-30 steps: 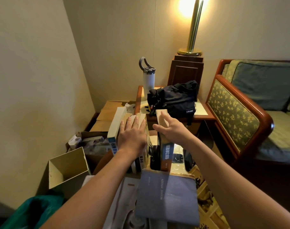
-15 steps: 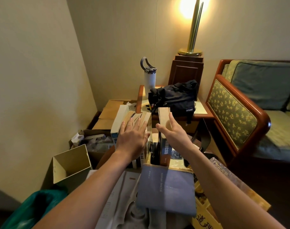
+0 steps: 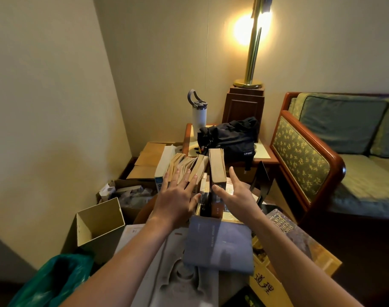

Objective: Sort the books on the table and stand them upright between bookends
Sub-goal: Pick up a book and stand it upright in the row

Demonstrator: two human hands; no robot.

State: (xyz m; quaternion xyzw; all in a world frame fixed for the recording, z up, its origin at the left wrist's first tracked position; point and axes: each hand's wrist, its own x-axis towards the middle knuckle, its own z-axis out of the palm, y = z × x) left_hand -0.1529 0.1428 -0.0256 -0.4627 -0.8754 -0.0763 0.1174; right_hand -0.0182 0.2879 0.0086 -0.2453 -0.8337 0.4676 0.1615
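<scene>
Two hands work the row in the head view. Our left hand (image 3: 178,196) lies flat, fingers straight, pressing on the leaning books (image 3: 184,167). Our right hand (image 3: 238,196) is spread wide, thumb touching the near edge of the thick upright book (image 3: 216,167), gripping nothing. The black bookend (image 3: 262,180) stands to its right. We should square the leaners against the thick book, then slide the bookend in tight, or they may slump.

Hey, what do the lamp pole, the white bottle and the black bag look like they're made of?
Lamp pole: polished brass-coloured metal, by its bright gold glints.
White bottle: matte painted metal or plastic, cannot tell which; grey lid with loop.
Black bag: soft woven fabric, perhaps nylon, since it creases and slumps.
</scene>
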